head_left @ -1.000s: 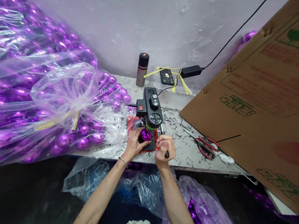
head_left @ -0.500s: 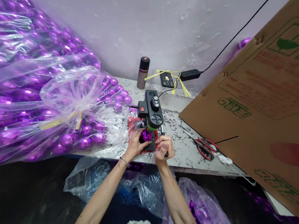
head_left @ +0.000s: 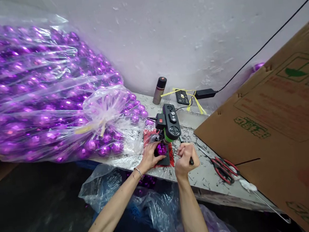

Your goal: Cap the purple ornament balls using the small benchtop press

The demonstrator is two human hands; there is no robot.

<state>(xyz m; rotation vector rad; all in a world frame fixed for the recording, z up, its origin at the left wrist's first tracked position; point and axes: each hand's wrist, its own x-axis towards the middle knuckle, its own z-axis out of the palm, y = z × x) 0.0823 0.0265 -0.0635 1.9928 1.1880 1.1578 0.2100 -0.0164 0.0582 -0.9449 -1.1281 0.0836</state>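
My left hand [head_left: 150, 157] has its thumb and fingers curved round a shiny purple ball [head_left: 161, 149], closed on it. The ball sits on the black base [head_left: 164, 160] of a small bench press [head_left: 171, 121], beneath the machine's black and green head. To the right of the base, my right hand [head_left: 185, 159] is wrapped round the press's lever handle [head_left: 191, 161], whose black end sticks out of the fist. A red sheet [head_left: 171, 159] lies under the base. The contact between the ball's top and the machine is partly hidden by the head.
A big clear bag of purple balls [head_left: 42, 104] fills the left. Red-handled scissors [head_left: 224, 169] lie by a large cardboard box [head_left: 274, 127] on the right. Behind the press are a spray can [head_left: 159, 90] and a black power adapter [head_left: 205, 93]. Black scraps litter the white table [head_left: 203, 178].
The view has shifted, so everything sits lower and mostly further right. My right hand has moved away from the base to the right with the lever. My left hand stays on the ball.
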